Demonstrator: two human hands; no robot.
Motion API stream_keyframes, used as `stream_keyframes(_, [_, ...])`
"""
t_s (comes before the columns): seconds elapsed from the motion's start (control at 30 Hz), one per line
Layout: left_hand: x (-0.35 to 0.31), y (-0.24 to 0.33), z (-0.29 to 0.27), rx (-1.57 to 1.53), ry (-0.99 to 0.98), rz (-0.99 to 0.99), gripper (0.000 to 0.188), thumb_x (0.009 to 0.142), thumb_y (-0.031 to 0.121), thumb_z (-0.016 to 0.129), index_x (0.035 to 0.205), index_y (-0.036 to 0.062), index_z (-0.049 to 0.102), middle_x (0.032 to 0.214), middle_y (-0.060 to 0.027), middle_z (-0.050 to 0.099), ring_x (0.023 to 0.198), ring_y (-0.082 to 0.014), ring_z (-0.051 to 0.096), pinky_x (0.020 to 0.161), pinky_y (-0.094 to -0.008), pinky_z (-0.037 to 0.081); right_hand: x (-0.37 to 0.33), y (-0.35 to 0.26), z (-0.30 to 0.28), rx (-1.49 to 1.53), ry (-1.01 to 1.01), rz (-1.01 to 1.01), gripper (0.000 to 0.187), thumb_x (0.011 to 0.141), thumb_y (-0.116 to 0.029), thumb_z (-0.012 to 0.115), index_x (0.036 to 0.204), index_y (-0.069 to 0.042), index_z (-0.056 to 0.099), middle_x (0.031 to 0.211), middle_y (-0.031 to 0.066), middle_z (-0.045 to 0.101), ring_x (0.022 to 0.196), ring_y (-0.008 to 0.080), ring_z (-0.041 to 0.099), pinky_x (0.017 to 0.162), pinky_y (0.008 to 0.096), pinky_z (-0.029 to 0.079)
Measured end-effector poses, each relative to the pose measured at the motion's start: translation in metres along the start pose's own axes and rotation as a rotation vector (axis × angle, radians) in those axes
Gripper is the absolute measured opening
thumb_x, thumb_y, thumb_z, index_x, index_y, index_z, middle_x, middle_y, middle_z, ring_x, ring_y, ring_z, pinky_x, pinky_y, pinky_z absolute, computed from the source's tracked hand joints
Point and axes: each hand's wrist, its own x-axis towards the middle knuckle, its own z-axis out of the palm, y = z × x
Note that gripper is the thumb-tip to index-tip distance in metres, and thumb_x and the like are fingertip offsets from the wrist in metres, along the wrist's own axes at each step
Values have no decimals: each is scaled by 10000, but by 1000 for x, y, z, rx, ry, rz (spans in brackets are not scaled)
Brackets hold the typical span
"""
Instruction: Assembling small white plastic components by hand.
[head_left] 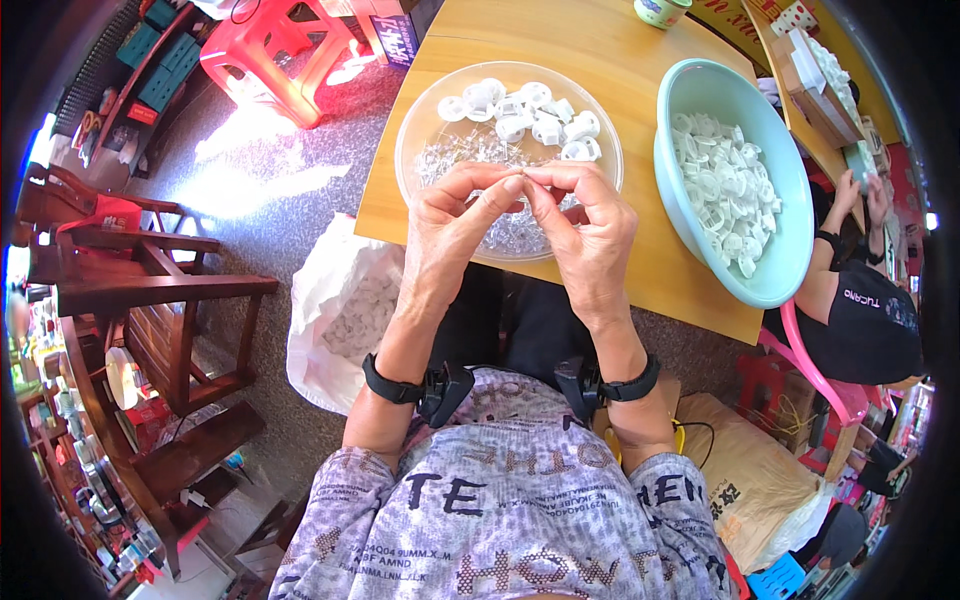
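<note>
One wooden table (638,110) bears a pale blue basin (785,160) of white parts (725,190) and, left of it, a round clear tray (425,125). The left hand (445,225) and right hand (595,225) meet above the tray, partly hiding it, white caps (547,130) just beyond, transparent bits (510,240) beneath; their fingertips pinch a tiny piece (522,170), too small to identify.

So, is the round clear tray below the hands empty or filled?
Partly filled: the tray holds white pieces toward its far side and small clear pieces nearer, with some bare base showing.
</note>
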Motion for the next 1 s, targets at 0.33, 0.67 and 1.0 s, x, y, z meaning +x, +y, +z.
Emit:
stream_keyframes(0.33, [-6, 1, -6, -49, 33, -32, 161, 834, 95, 701, 961, -2, 682, 964, -67, 651, 861, -130, 617, 785, -258, 490, -4, -10, -10, -95, -85, -17, 108, 788, 4, 701, 874, -34, 647, 870, 52, 636, 675, 120, 613, 511, 234, 486])
stream_keyframes(0.67, [-10, 0, -3, -446, -67, -170, 185, 871, 70, 633, 1046, 11, 642, 1029, -72, 657, 890, -133, 620, 822, -281, 499, -11, -12, -6, 14, 61, -56, 105, 819, -12, 681, 911, -38, 638, 865, 50, 632, 705, 117, 622, 529, 233, 493])
stream_keyframes(1.0, [-8, 3, 6, -372, 16, -105, 311, 856, 13, 635, 1161, -29, 586, 1080, -95, 627, 937, -159, 622, 883, -309, 517, -21, -8, -8, 136, 70, 68, 110, 832, -13, 670, 929, -8, 617, 939, 97, 678, 813, 141, 660, 661, 265, 557])
